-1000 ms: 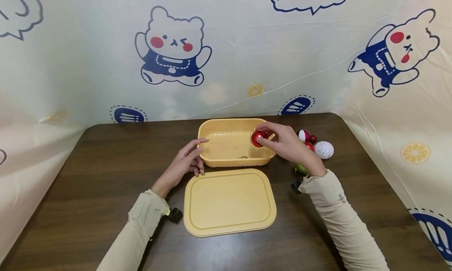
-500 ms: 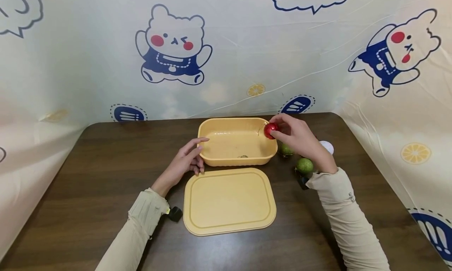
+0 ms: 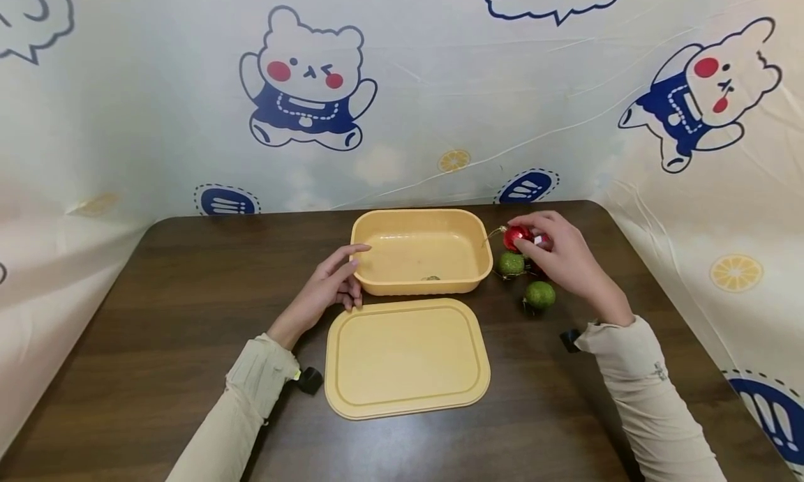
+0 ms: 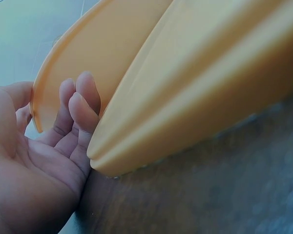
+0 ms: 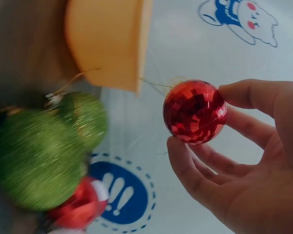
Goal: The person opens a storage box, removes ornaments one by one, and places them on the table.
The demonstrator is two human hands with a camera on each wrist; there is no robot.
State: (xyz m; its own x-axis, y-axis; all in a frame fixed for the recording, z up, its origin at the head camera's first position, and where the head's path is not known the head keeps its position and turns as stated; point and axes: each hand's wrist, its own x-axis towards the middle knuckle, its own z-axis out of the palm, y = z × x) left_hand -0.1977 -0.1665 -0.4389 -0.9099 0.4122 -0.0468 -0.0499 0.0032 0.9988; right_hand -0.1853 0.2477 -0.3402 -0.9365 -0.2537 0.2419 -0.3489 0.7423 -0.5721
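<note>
My right hand (image 3: 562,259) holds a shiny red Christmas bauble (image 3: 516,238) between thumb and fingertips, just right of the yellow plastic box (image 3: 421,287). In the right wrist view the bauble's mirrored facets and thin gold hanging loop show clearly. At the box's left end my left hand (image 3: 326,283) has its index finger and thumb over the rim and the other fingers curled outside the wall. Two glittery green baubles (image 3: 539,296) lie on the table by my right hand. A red-and-white bauble (image 5: 83,200) is partly hidden behind the green ones.
A flat yellow lid (image 3: 407,358) lies on the dark wooden table (image 3: 157,342) in front of the box. A small mark or item (image 3: 431,279) shows on the box floor. A printed cloth (image 3: 402,105) hangs close behind the table.
My right hand has carried the red bauble from over the box to the right, outside it. The green baubles have come into clearer view. My left hand has stayed at the box.
</note>
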